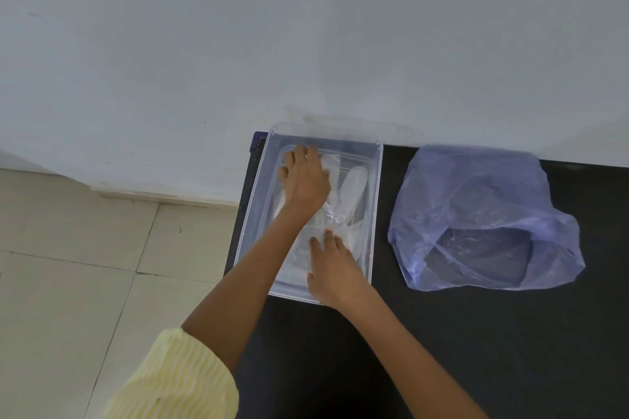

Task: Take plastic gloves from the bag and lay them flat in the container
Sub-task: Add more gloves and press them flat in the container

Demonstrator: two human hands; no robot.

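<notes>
In the container (375, 180) on the worktop (340, 350): plastic gloves (354, 187) lay pressed under left hand (304, 180) and right hand (335, 269), fingers (301, 155) straight, slightly apart; smoothing outward from the middle seemed the best flattening.

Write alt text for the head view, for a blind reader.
The left hand and right hand press clear plastic gloves flat inside a transparent container on a black table, left at the far end, right nearer. A bluish plastic bag lies open beside it.

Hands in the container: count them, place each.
2. The left hand presses the gloves at the container's far end; the right hand presses them at its near end.
</notes>
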